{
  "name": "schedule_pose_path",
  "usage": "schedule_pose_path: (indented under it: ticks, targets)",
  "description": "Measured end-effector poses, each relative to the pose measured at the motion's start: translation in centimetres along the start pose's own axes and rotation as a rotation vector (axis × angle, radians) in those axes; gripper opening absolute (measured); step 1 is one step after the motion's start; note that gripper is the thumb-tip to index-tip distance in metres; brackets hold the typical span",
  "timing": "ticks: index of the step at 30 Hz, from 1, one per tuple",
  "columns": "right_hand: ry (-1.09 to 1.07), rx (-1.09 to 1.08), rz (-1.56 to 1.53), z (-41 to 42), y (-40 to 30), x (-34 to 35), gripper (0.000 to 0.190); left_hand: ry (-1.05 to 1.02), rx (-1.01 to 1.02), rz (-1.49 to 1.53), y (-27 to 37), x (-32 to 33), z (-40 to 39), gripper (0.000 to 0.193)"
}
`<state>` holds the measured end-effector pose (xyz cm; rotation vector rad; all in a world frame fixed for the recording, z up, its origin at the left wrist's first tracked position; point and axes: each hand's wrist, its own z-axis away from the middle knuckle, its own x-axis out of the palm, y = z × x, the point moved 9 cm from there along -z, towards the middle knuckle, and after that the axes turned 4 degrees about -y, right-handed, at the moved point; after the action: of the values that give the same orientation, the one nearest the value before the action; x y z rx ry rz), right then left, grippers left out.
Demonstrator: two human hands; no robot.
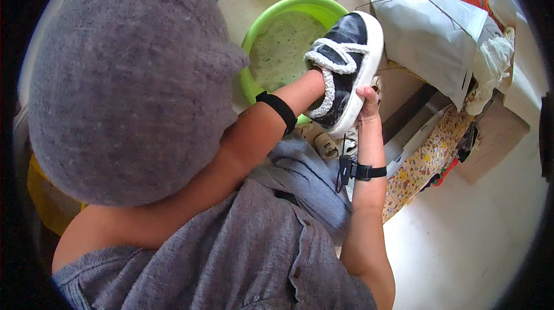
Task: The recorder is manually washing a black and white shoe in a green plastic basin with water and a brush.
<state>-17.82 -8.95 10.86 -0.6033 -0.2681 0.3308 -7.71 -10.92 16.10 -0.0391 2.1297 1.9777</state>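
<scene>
A black shoe (344,33) with a thick white sole and chunky white laces is held tilted over the right side of a lime-green basin (249,46). Whitish streaks mark its dark upper. My left forearm goes into the shoe's opening up to the wrist, so the hand itself is hidden inside. My right hand (368,100) grips the white sole near the heel, thumb on the sole's edge; its other fingers are mostly out of sight behind. Cloudy water (281,48) with foam and bubbles stands in the basin.
Beige shoes (326,144) sit on the floor below the basin. To the right are a white bag (428,33), a crumpled plastic bag (495,61), a patterned box-like item (424,163) and brown cardboard (493,137). My grey-clothed knee (130,85) fills the left side.
</scene>
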Motion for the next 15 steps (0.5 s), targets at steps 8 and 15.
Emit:
schedule_pose_path:
  ticks: [8,15]
  targets:
    - [-0.005,-0.407,-0.145,1.4,-8.2,3.2,0.081,0.013,-0.012,-0.001,0.4,-0.1,-1.0,0.046]
    - [-0.037,-0.189,-0.157,1.3,-6.8,2.7,0.079,-0.041,0.07,0.208,-0.9,0.0,-1.7,0.042]
